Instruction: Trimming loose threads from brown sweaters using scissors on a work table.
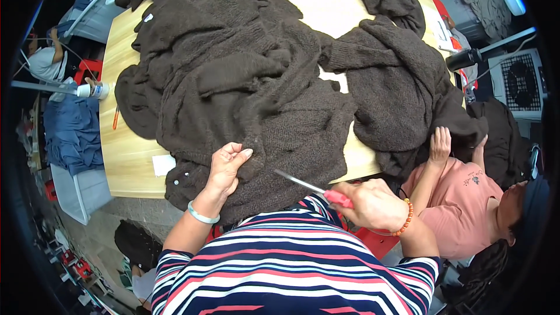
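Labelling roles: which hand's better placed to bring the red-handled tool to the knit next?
Right hand, probably: it holds the red-handled tool, tip toward the left hand, which pinches the knit.

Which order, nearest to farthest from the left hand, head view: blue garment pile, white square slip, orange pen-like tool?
1. White square slip, left of the left hand
2. Orange pen-like tool, farther left
3. Blue garment pile, off the table, left

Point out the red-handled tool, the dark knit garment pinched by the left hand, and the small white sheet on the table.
Red-handled tool (309, 186): head view, on its metal shaft.
Dark knit garment (294, 143): head view, on its knitted fabric.
Small white sheet (163, 165): head view, on its flat face.
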Demonstrator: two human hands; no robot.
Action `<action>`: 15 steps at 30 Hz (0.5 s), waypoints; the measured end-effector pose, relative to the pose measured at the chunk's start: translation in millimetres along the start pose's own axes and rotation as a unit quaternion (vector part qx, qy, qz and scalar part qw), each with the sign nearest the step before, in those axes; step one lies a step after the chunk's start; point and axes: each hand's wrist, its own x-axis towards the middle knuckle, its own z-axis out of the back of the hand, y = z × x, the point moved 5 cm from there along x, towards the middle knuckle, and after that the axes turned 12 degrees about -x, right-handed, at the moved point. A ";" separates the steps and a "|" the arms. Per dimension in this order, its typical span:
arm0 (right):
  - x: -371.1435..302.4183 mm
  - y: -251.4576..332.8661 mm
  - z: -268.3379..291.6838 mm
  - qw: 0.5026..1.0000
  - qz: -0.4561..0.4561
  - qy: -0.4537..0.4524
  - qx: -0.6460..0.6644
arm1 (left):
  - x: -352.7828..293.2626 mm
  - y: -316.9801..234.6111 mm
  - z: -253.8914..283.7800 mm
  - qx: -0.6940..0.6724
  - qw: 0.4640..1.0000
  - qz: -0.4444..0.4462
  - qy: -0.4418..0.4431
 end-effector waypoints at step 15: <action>32.7 -14.0 -11.3 0.995 0.012 -0.086 -0.050 | 15.9 -14.8 -23.9 0.133 0.986 0.069 0.078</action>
